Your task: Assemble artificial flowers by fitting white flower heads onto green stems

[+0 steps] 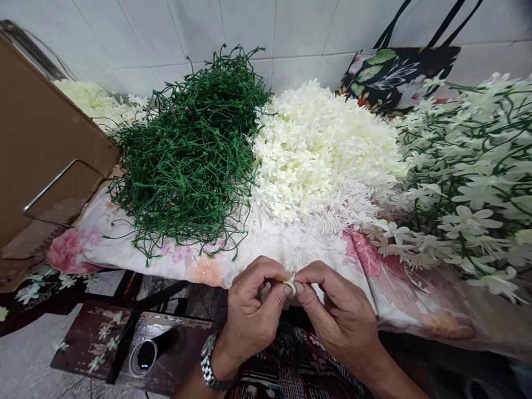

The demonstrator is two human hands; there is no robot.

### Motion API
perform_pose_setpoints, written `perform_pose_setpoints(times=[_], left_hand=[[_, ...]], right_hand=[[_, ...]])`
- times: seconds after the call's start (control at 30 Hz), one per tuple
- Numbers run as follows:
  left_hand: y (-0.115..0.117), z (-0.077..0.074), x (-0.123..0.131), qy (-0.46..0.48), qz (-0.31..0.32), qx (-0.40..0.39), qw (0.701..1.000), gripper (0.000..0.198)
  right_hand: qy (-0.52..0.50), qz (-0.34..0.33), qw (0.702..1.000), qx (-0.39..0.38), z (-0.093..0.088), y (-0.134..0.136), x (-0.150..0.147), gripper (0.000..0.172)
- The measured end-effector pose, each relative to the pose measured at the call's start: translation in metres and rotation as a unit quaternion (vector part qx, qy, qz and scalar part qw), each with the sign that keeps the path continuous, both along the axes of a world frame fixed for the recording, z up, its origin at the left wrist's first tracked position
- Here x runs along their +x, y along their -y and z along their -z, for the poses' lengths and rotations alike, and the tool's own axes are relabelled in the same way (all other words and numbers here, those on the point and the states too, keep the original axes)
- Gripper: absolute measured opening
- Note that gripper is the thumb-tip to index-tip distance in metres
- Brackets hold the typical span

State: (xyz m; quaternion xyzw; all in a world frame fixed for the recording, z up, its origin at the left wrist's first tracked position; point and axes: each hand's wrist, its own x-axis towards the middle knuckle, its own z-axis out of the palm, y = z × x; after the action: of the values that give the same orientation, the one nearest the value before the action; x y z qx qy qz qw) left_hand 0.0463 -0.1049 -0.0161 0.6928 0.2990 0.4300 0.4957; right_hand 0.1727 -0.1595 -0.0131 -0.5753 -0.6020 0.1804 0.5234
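Note:
Between my fingertips is a small white artificial flower (291, 284), held near the front edge of the cloth-covered table (183, 266). My left hand (258, 299), with a metal watch on its wrist, pinches it from the left. Thumb and forefinger of my right hand (336, 305) pinch it from the other side. My fingers cover much of the flower. Straight ahead lies a heap of loose cream-white flower heads (324, 144), with thin white stamen strands (332, 213) along its front. Left of it is a tangled pile of green plastic stems (191, 149).
Assembled white flowers on green stems (477, 183) fill the right side. Behind them a black floral bag (399, 77) leans against the tiled wall. A cardboard box (41, 138) stands at the left. Lower left, a cup of dark liquid (143, 357) sits on a brown surface.

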Motion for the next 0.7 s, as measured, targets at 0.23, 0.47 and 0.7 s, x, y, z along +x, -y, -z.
perform_pose_setpoints(times=[0.23, 0.47, 0.7], left_hand=[[-0.0007, -0.0033, 0.0017, 0.006, 0.006, -0.042, 0.999, 0.011], [0.0, -0.0001, 0.0065, 0.028, 0.001, -0.128, 0.991, 0.008], [-0.0064, -0.0085, 0.0082, 0.028, 0.028, -0.222, 0.974, 0.014]], right_hand=[[-0.043, -0.01, 0.999, -0.022, 0.0021, -0.0003, 0.0013, 0.009], [-0.082, -0.043, 0.994, -0.054, 0.0009, -0.0037, 0.0043, 0.01], [-0.059, -0.014, 0.996, -0.061, -0.0003, -0.0036, 0.0069, 0.004]])
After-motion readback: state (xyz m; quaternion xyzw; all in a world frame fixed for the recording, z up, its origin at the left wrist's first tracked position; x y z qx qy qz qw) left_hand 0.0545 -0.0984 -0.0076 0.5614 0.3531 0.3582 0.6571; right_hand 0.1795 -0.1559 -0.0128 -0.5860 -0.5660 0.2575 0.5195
